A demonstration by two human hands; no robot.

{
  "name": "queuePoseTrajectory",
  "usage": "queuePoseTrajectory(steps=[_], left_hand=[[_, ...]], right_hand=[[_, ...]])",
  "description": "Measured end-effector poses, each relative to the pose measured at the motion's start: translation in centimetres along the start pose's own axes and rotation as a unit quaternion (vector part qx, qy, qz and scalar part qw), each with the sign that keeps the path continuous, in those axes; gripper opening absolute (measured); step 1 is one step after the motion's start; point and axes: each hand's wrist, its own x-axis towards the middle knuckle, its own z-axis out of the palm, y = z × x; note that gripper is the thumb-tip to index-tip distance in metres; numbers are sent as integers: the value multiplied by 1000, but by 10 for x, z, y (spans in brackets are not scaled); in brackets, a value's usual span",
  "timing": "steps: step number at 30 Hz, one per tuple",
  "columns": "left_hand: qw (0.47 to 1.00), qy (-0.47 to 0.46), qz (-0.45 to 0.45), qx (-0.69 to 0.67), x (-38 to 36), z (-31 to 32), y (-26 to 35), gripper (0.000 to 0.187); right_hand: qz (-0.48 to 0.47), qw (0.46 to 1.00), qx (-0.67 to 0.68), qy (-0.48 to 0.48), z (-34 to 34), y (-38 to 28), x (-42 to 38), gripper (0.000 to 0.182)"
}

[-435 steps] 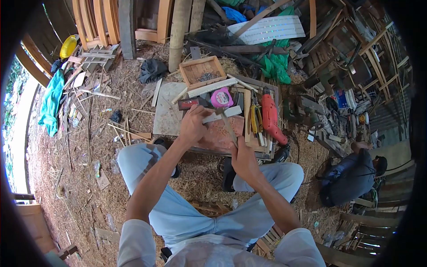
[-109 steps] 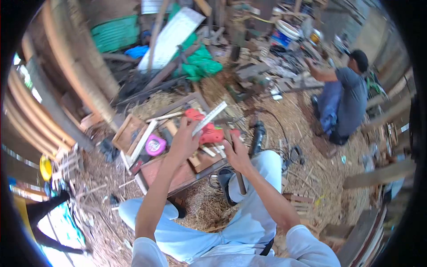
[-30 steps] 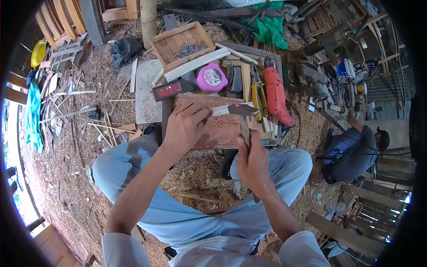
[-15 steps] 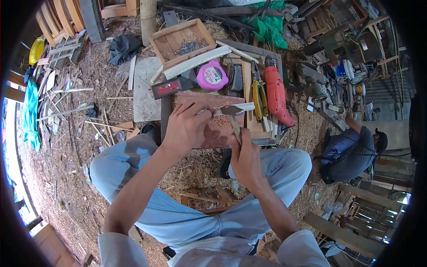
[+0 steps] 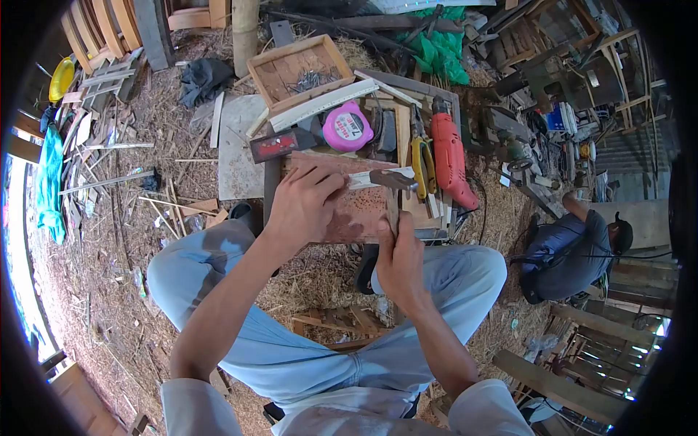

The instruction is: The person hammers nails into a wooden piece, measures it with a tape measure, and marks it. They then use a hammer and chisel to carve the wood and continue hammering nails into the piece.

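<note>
My right hand (image 5: 401,265) is wrapped round the wooden handle of a hammer (image 5: 391,179), whose metal head overlaps the right part of a pale wooden strip (image 5: 359,180). The strip lies across a reddish, pitted board (image 5: 356,224). At the strip's left end my left hand (image 5: 304,200) bends over it, fingers closed on it and hiding that end. Just beyond the board sit a pink tape measure (image 5: 347,128) and a dark flat box with red marks (image 5: 274,146).
Right of the board lie yellow-handled pliers (image 5: 422,161) and a red power drill (image 5: 454,156). Behind stands a wooden tray (image 5: 292,70) with nails. Another person (image 5: 571,247) crouches at the far right. Wood scraps and shavings cover the ground (image 5: 109,291).
The hammer head has shifted to the right along the strip, away from my left fingers, and my right hand has turned slightly with it. My left hand stays at the strip's left end.
</note>
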Motion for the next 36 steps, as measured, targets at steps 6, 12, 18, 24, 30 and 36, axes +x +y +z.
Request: queuePoseTrajectory(steps=[6,12,18,24,30,36], left_hand=[[998,15,4,55,6,-3,8,15],[997,26,-31,64,-1,7,6,15],[997,47,-51,41,-2,8,8,13],[997,48,-46,37,-2,7,6,11],[998,32,-42,41,-2,6,7,12],[997,51,-37,36,-1,10,6,11]], right_hand=[[54,998,42,1,-4,-14,13,23],[15,998,-40,-40,-31,-25,39,26],[79,967,-62,-235,-59,-28,92,34],[88,928,-157,-328,-77,-43,122,37],[30,880,-222,-420,-79,-31,133,36],[29,919,-168,-357,-81,-35,141,35]])
